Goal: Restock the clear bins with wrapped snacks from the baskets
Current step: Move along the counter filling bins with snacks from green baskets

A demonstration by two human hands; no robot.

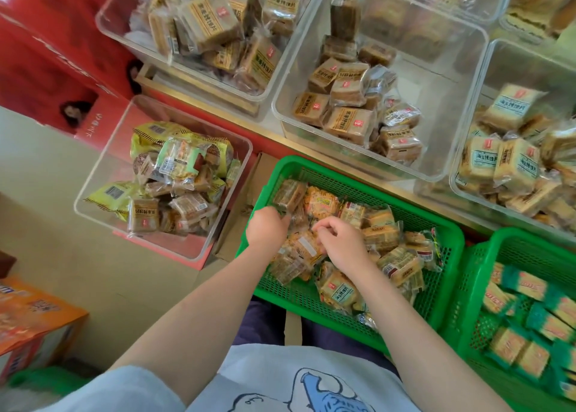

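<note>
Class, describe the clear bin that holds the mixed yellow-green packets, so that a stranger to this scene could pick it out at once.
Start at the green basket where both hands are sorting. Look to its left: a clear bin stands apart on a red base by the floor. Unlike the other clear bins, which hold matching brown or blue-labelled packs, it holds a jumble with yellow-green packets on top.

Pale blue short-sleeved shirt (280, 380) with blue cartoon print; dark trousers (258, 321).
</note>
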